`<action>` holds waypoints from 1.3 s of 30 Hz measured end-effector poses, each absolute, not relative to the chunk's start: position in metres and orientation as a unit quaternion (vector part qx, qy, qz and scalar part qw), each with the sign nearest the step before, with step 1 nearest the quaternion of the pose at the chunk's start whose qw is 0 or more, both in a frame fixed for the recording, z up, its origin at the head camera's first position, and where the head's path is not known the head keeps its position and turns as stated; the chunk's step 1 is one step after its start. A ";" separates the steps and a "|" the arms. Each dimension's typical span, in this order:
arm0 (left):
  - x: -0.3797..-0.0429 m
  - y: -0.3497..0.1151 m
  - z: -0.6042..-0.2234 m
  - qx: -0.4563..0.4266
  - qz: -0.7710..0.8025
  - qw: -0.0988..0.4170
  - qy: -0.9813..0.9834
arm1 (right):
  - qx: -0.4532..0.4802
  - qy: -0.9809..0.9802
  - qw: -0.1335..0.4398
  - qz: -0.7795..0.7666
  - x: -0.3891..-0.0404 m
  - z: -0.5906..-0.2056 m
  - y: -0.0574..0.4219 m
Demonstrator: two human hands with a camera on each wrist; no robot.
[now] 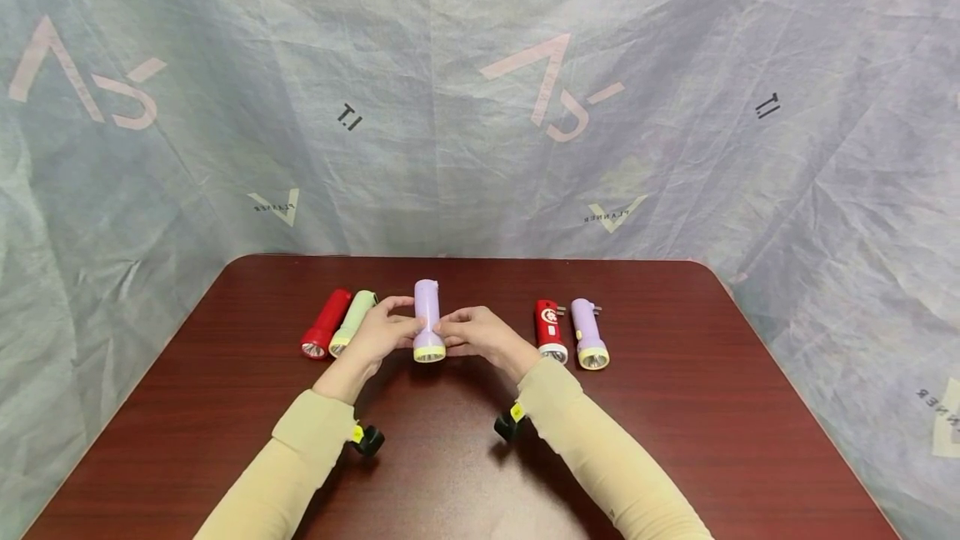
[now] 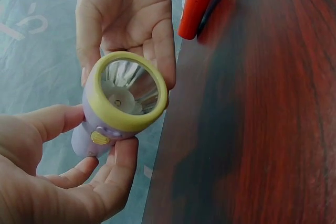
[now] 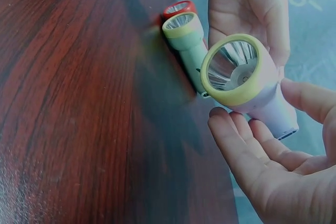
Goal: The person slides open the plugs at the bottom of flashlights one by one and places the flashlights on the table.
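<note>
A lilac flashlight [image 1: 427, 307] with a yellow lens ring is held between both hands near the middle of the table, its lens end toward me. My left hand [image 1: 382, 335] pinches it from the left, thumb and fingers on the barrel. From the other side my right hand [image 1: 483, 334] grips it the same way. A yellow switch [image 2: 101, 138] shows on the barrel in the left wrist view. In the right wrist view, the silvery reflector [image 3: 233, 66] faces the camera.
Left of the hands lie a red flashlight [image 1: 327, 323] and a pale green flashlight [image 1: 352, 325], the latter partly behind my left hand. To the right lie a red flashlight with a white head [image 1: 548, 325] and another lilac flashlight [image 1: 588, 330], both with plug prongs out. Grey cloth [image 1: 435, 148] hangs behind the table.
</note>
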State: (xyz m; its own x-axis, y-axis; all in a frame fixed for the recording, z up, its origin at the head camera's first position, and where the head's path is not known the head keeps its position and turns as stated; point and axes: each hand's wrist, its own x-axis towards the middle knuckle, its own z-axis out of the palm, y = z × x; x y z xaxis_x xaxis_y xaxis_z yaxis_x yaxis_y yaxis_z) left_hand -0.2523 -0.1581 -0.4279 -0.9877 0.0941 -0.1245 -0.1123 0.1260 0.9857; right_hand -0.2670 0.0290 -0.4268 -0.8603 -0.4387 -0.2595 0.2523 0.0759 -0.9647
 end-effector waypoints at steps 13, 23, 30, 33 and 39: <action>-0.248 -0.149 -0.426 0.005 0.659 0.083 0.748 | -0.049 0.688 0.229 -0.687 -0.270 -0.423 0.029; -0.245 -0.145 -0.426 0.003 0.653 0.084 0.753 | -0.053 0.691 0.226 -0.684 -0.269 -0.423 0.031; -0.244 -0.143 -0.424 0.004 0.654 0.084 0.752 | -0.061 0.700 0.205 -0.681 -0.266 -0.423 0.034; -0.244 -0.143 -0.424 0.008 0.653 0.088 0.752 | -0.063 0.701 0.199 -0.682 -0.266 -0.424 0.035; -0.245 -0.144 -0.425 0.010 0.651 0.093 0.753 | -0.064 0.706 0.187 -0.680 -0.265 -0.426 0.037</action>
